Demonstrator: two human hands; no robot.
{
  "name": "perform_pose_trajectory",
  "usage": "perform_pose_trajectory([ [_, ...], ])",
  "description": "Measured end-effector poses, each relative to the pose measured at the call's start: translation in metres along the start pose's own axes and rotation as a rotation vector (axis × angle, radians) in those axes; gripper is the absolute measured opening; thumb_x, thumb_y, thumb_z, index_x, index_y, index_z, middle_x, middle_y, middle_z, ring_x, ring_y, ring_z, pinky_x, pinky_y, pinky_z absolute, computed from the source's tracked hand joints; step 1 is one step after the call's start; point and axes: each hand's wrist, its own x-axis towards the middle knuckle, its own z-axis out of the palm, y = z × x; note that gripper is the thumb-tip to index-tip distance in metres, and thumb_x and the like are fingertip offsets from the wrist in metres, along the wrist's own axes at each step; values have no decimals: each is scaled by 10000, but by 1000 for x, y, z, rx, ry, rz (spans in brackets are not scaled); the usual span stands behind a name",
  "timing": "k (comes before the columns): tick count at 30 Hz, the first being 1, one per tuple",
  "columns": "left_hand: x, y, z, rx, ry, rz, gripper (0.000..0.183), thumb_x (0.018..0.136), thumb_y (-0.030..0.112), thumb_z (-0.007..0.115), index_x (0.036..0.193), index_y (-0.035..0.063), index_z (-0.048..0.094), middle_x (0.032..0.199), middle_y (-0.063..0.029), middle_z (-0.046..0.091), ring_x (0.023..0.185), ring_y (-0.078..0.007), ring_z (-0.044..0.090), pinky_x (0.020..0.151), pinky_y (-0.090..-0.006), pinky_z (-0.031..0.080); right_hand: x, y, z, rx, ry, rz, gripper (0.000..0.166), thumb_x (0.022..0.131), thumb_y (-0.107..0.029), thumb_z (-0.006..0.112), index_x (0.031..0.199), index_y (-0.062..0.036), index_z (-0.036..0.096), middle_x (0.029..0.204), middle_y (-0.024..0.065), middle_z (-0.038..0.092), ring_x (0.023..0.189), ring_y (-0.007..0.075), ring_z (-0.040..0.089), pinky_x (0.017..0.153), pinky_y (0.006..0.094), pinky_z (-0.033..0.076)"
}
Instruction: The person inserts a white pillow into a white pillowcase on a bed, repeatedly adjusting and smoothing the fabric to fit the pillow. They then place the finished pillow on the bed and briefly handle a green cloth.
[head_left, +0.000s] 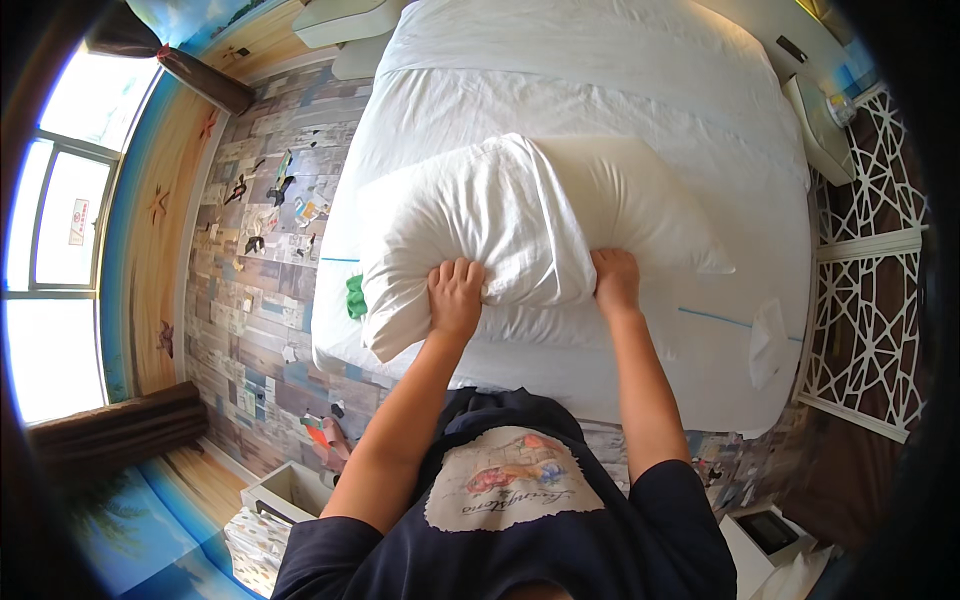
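A white pillow (630, 191) lies across the bed in front of me, its left part inside a white pillowcase (480, 217). The bare right end of the pillow sticks out past the case's open hem. My left hand (456, 296) grips the near edge of the pillowcase toward its closed end, bunching the cloth. With its fingers curled at the hem, my right hand (616, 281) holds the case's edge where the bare pillow emerges. Both thumbs are mostly hidden. Beneath lies a white sheet (585, 375) covering the mattress.
A green cloth (355, 297) lies at the bed's left edge, and a crumpled white cloth (769, 345) at the right. A white lattice screen (862, 330) stands beside the bed. Litter (281, 180) is scattered on the plank-patterned floor (247, 300). An open white drawer (292, 487) is behind me, left.
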Motion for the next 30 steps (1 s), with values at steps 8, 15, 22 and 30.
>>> perform_pose_trajectory([
  [8, 53, -3, -160, -165, 33, 167, 195, 704, 6, 693, 839, 86, 578, 868, -73, 634, 904, -319, 617, 829, -448, 446, 46, -89, -163, 82, 3, -90, 183, 662, 49, 656, 812, -52, 634, 787, 88, 619, 836, 313, 616, 776, 422, 474],
  [15, 74, 12, -240, -123, 33, 241, 202, 703, 7, 683, 829, 67, 536, 826, -87, 587, 874, -316, 594, 806, -424, 446, 63, -131, -231, -8, 38, -104, 149, 702, 4, 675, 789, -45, 564, 778, 81, 558, 823, 299, 576, 787, 411, 451],
  [22, 27, -31, -44, 30, 77, -131, 433, 1020, 285, 590, 1420, 123, 614, 1572, -179, 466, 1507, -398, 353, 1245, -587, 176, 68, -106, -41, -114, 126, 59, 417, 996, -166, 607, 1383, -15, 565, 1486, 163, 533, 1479, 332, 392, 1254, 523, 214],
  [30, -1, -9, -43, -43, -37, -193, 804, 981, 531, 586, 1616, 100, 345, 1694, -179, 256, 1579, -413, 161, 1251, -610, 64, 59, -168, -22, 229, 143, 131, 312, 901, -232, 749, 1016, -12, 560, 1097, 214, 625, 1031, 418, 584, 925, 546, 442],
])
